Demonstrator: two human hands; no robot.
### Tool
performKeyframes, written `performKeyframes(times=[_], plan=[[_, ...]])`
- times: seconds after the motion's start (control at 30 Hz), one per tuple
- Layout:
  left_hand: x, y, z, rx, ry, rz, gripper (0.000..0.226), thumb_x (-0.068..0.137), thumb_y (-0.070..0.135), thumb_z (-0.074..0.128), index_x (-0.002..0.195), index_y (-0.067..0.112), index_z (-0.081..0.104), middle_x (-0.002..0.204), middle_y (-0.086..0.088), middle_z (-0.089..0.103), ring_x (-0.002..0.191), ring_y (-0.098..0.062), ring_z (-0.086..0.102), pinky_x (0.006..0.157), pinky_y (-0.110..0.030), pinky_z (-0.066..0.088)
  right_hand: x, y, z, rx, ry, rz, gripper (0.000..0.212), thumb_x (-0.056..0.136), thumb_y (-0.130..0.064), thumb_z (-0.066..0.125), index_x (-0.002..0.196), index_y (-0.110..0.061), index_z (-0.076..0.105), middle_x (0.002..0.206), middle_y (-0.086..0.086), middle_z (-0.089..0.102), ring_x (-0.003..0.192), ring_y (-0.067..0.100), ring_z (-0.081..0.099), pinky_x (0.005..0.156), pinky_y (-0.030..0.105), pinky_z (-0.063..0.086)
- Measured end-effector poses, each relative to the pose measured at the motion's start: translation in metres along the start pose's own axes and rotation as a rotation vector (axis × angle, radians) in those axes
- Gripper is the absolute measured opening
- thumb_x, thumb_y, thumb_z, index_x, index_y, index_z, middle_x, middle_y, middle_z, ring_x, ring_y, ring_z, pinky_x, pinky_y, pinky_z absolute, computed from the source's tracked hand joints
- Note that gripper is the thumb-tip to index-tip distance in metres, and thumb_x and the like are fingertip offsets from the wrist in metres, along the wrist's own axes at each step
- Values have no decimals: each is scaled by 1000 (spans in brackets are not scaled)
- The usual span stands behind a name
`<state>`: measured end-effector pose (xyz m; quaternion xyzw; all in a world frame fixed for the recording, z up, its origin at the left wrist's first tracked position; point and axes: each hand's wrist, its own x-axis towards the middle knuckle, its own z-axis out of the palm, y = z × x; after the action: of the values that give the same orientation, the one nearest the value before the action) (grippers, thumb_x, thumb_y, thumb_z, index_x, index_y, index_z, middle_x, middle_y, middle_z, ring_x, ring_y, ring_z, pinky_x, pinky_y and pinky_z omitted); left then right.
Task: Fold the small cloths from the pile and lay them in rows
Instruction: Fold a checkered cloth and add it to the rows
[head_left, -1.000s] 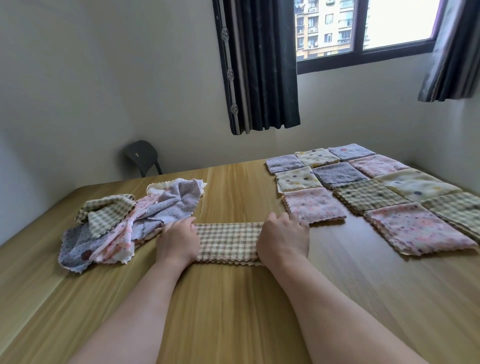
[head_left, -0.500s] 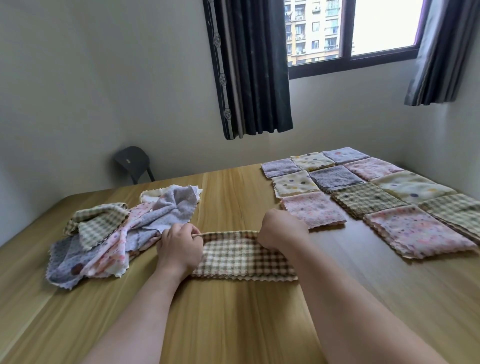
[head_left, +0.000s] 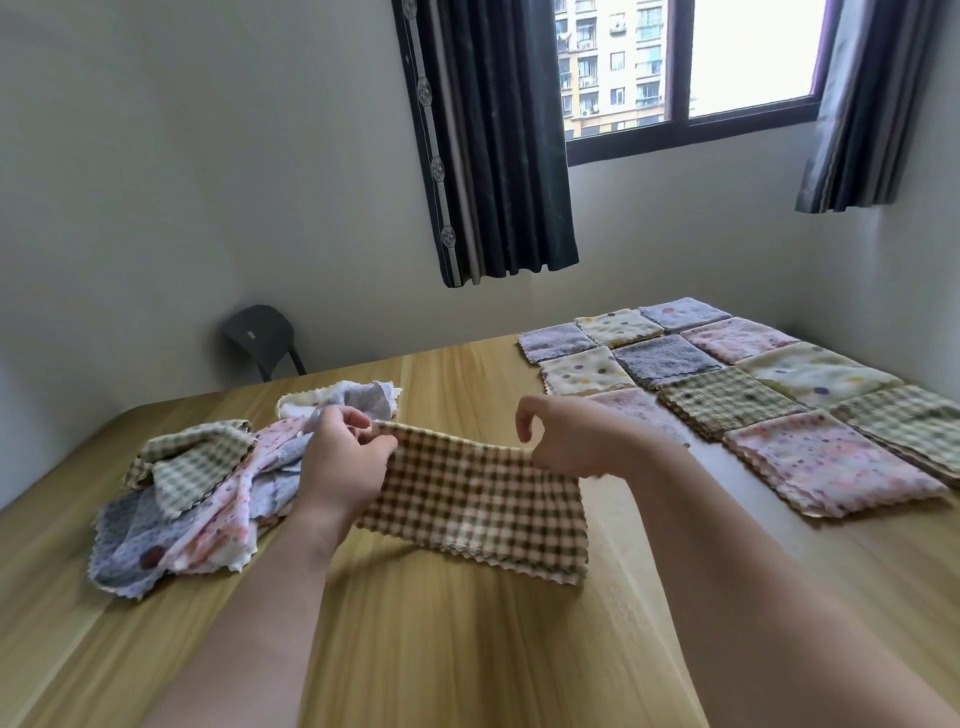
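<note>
— Brown-checked, zigzag-edged cloth (head_left: 478, 499): where is it held?
— Its far edge is pinched at one corner by the left grip (head_left: 343, 462) and at the other by the curled right grip (head_left: 576, 441). It is held over the wooden tabletop (head_left: 467, 649), between the jumbled pile of cloths (head_left: 197, 499) and the rows of folded squares (head_left: 727, 395).

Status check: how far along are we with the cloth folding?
Done: eleven folded cloths lie in rows on the right side of the table. In hand: the left hand and right hand hold the top edge of a brown checked cloth, lifted and not yet folded to a square. Left: the crumpled pile at left, several cloths, exact count unclear.
</note>
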<state>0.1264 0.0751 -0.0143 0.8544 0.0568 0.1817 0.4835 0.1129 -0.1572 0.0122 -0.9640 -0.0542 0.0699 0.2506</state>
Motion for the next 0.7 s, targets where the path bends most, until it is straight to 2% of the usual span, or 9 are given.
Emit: performKeyframes(times=[0.1,0.17,0.23,0.37,0.43,0.47,0.57,0.67,0.7], plan=[[-1,11,-4,-12,27,62,18,89,6,64,95,16,50,87,-1,55,77,-15,53,60,-28,40,-9,-4,-13,40,-5,-5,34,88,-5,48,92,-27,74,69,-4,61,46,12,55,41,18,39],[-3,17,-8,2,18,126,19,89,2,60,86,17,50,81,-1,55,74,-16,52,59,-27,40,-14,-5,-21,53,-6,-44,40,88,-5,51,85,-30,81,73,-8,68,56,11,65,43,15,42],[-6,23,-11,19,-23,193,23,91,-1,59,79,18,54,77,0,59,71,-14,54,60,-25,41,-20,-6,-28,63,-30,-65,48,88,-2,46,85,-33,83,82,-11,73,73,16,73,53,16,49],[-10,31,-13,25,-69,253,35,88,-4,57,70,23,68,75,3,70,75,-13,64,64,-26,48,-25,-7,-36,7,-70,-152,63,80,8,40,97,-37,81,97,-13,76,81,14,74,68,24,60],[-12,34,-13,4,-76,258,38,88,-1,61,70,30,73,79,7,74,82,-13,69,70,-28,54,-26,-9,-37,-22,-43,-186,58,79,3,49,97,-41,80,94,-13,76,83,15,72,73,33,61],[-13,36,-13,-23,-82,260,38,89,1,64,71,32,75,82,8,75,84,-12,71,74,-30,57,-26,-10,-38,-18,-47,-204,49,81,-2,57,97,-42,80,90,-12,76,78,14,70,70,32,59],[-17,42,-13,-128,-113,252,33,90,4,70,75,32,78,87,12,77,89,-11,73,85,-35,59,-28,-12,-38,35,-63,-266,8,87,-33,76,93,-35,81,76,-9,75,60,1,57,55,15,45],[-21,48,-13,-214,-156,239,25,89,1,71,80,23,80,85,4,78,86,-14,75,87,-38,60,-25,-13,-36,48,23,-315,15,86,-46,76,88,-32,80,62,-20,66,51,-7,53,45,8,35],[-22,50,-12,-248,-176,231,24,89,0,71,81,21,80,85,2,79,85,-17,76,86,-40,60,-24,-14,-36,44,53,-336,16,87,-46,75,89,-31,81,65,-20,67,53,-7,53,47,9,36]])
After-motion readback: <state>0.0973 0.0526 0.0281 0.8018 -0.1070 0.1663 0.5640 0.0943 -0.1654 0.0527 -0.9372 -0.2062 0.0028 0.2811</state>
